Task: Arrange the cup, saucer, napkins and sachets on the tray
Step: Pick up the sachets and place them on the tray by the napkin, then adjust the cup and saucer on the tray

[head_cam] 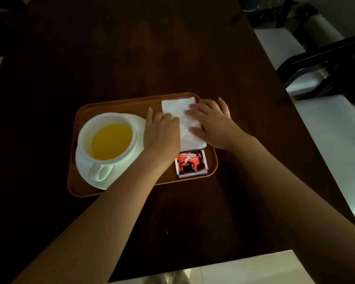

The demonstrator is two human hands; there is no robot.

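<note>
An orange-brown tray [115, 105] lies on the dark table. On its left side a white cup [109, 138] of yellow liquid stands on a white saucer [139, 124], handle toward me. White napkins [184, 119] lie at the tray's back right. My left hand [162, 134] rests flat on the napkins' left edge, fingers together. From the right, my right hand [211, 121] presses on them with fingers spread. Red and black sachets [191, 163] lie stacked just in front of the napkins, at the tray's front right corner.
The dark wooden table [172, 48] stretches far behind the tray. A black chair frame [320, 60] with white cushions [336, 136] stands along the table's right edge. Pale floor [244, 269] shows below the near edge.
</note>
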